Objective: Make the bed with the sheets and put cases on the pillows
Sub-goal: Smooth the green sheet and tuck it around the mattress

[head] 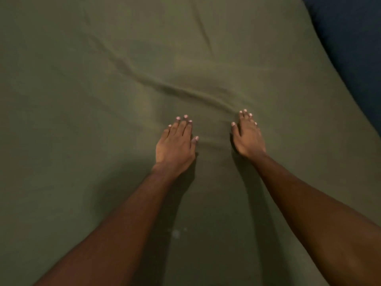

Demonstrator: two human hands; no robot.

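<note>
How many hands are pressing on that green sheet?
2: the left hand lies flat mid-sheet, the right hand beside it, apart, by a long crease in the green sheet.

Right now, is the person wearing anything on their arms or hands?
No. Both forearms are bare as far as the picture shows, with no sleeves, watch, rings or gloves in view. The left hand and right hand have short nails with a pale, light-coloured look.
</note>
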